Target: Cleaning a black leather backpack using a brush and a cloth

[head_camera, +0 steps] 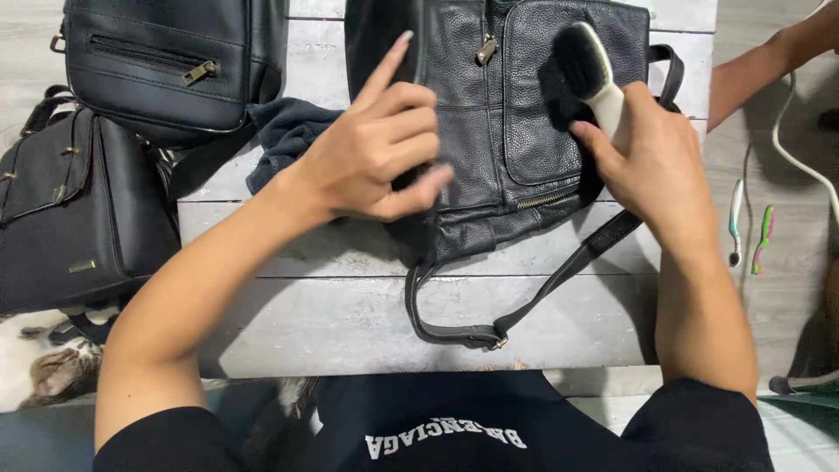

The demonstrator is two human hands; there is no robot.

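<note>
The black pebbled-leather backpack (498, 131) lies flat in the middle of the pale wooden plank table (350, 323), its front pocket up and its thin strap (524, 306) curling toward us. We hold its left edge with our left hand (376, 149) — the fingers are curled closed around the leather, only the index finger is pointing up. Our right hand (655, 166) is gripping the white handle of a small brush with dark bristles (587, 65), and the bristles rest on the front pocket. We judge that the brushing of the leather is in progress; the next stroke calls for a steady hold on the bag and light pressure. Beside the backpack lies a dark cloth (284, 135), further left two other black leather bags (131, 131). At the right edge lie two toothbrushes (750, 229) — and another person's arm (769, 61) reaches in above them.
</note>
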